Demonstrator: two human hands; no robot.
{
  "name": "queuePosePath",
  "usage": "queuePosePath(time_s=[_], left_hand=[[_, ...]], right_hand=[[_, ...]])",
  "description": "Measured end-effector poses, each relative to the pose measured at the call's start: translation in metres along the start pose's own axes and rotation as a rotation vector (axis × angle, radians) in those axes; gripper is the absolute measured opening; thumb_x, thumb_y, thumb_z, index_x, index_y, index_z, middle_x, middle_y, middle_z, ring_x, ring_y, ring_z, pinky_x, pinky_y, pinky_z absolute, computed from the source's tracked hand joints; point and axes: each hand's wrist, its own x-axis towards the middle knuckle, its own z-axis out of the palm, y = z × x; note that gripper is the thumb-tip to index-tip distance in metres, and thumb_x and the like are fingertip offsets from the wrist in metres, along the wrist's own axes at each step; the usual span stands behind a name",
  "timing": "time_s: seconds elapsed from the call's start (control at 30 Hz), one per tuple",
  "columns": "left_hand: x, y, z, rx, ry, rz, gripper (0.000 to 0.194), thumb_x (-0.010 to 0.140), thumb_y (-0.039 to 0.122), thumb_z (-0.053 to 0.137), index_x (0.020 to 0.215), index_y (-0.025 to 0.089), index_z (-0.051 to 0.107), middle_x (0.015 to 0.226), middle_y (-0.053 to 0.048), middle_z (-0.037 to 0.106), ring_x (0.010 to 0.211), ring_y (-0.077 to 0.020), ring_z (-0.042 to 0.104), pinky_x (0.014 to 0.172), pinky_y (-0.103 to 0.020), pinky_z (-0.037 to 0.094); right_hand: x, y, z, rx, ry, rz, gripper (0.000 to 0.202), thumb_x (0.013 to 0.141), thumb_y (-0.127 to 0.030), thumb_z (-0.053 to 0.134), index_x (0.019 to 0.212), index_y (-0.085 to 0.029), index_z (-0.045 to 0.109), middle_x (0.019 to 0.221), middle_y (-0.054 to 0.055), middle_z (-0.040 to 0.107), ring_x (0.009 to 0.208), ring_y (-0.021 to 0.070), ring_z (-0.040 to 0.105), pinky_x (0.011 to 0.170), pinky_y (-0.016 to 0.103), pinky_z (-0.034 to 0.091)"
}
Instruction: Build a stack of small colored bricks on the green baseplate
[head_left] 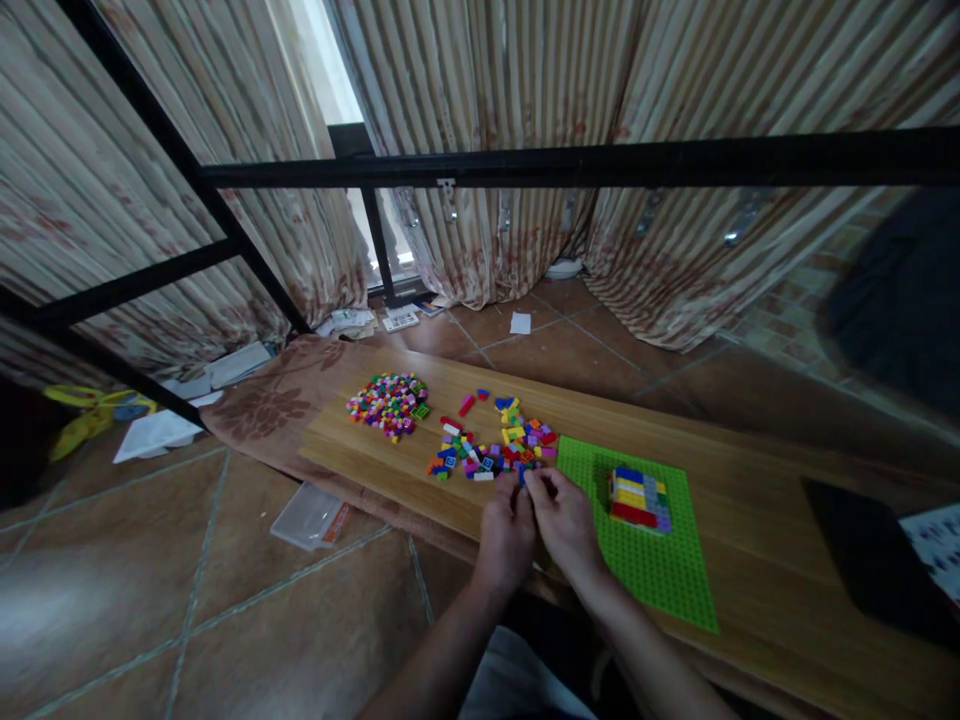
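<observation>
My left hand point(508, 525) and my right hand point(561, 515) meet at the near edge of the wooden board, fingers pinched together around a small blue brick point(522, 474) mostly hidden between the fingertips. Just beyond them lies a loose spread of coloured bricks point(516, 435). To the right of my hands is a green baseplate point(660, 590), and on it sits a block of joined bricks point(637, 498) in blue, white, yellow, red, grey and purple.
A dense pile of small bricks point(388, 403) is on the board's point(450, 375) left part. A dark flat object point(870, 560) lies at its right. A clear plastic container point(309, 515) rests on the tiled floor. A black metal bar point(525, 167) crosses before the curtains.
</observation>
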Motion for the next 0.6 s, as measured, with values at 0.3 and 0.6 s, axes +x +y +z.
queuePosePath(time_s=[0.3,0.6], left_hand=[[0.025,-0.012,0.005,0.060,0.174,-0.079,0.031,0.089,0.039,0.044,0.071,0.017,0.056,0.065,-0.002,0.059,0.061,-0.0134,0.052,0.060,-0.024,0.040],[0.047,-0.009,-0.003,0.206,0.152,-0.118,0.030,0.085,0.028,0.044,0.062,0.017,0.059,0.060,-0.003,0.059,0.056,-0.0140,0.049,0.058,-0.026,0.038]], right_hand=[[0.017,0.005,0.016,-0.162,0.011,-0.098,0.040,0.089,-0.047,0.038,0.083,-0.018,0.066,0.070,0.006,0.068,0.062,0.0176,0.059,0.060,0.027,0.040],[0.035,0.009,0.027,-0.161,0.031,-0.099,0.038,0.085,-0.043,0.040,0.062,-0.019,0.059,0.055,0.003,0.059,0.053,0.0153,0.050,0.054,0.027,0.033]])
